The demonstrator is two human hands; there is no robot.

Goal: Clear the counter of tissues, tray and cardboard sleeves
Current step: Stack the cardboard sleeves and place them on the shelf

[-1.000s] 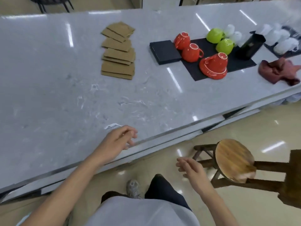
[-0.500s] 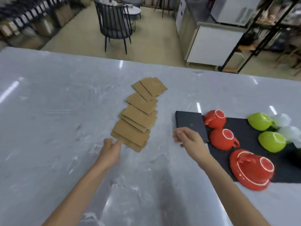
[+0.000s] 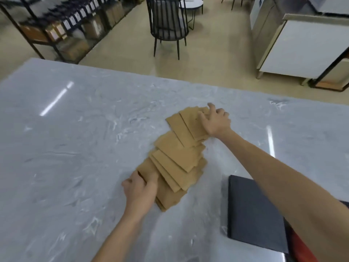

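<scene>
Tabletop: we stand at a pale grey marbled stone tabletop (image 3: 75,148) that fills most of the head view, with streaks of ceiling light on it.
Sleeves: the flat brown cardboard sleeves (image 3: 177,157) lie fanned and overlapping in a loose row near the middle of the tabletop, running from about 7 o'clock up to about 1 o'clock.
Left hand: our left hand (image 3: 140,191) is at the near, 7 o'clock end of the row; the fingers curl over the edge of the lowest sleeves, so this grip is narrow and touching the cardboard. Whether the sleeves are lifted off the tabletop, we cannot tell.
Right hand: our right hand (image 3: 216,120) lies on the far, 1 o'clock end of the row, palm down, fingers spread wide and pressed on the top sleeves; it clasps nothing.
Dark board: a flat dark grey rectangular board (image 3: 253,214) lies on the tabletop at 4 o'clock from the sleeves, apart from them and partly under our right forearm.
Red thing: a sliver of something red (image 3: 300,246) shows at the lower right edge; we cannot tell what it is.
Beyond the tabletop: at 12 o'clock a black slatted metal chair (image 3: 168,25) stands on the beige floor; dark metal shelving with boxes (image 3: 62,29) is at 10 o'clock; a white cabinet (image 3: 302,46) is at 2 o'clock.
</scene>
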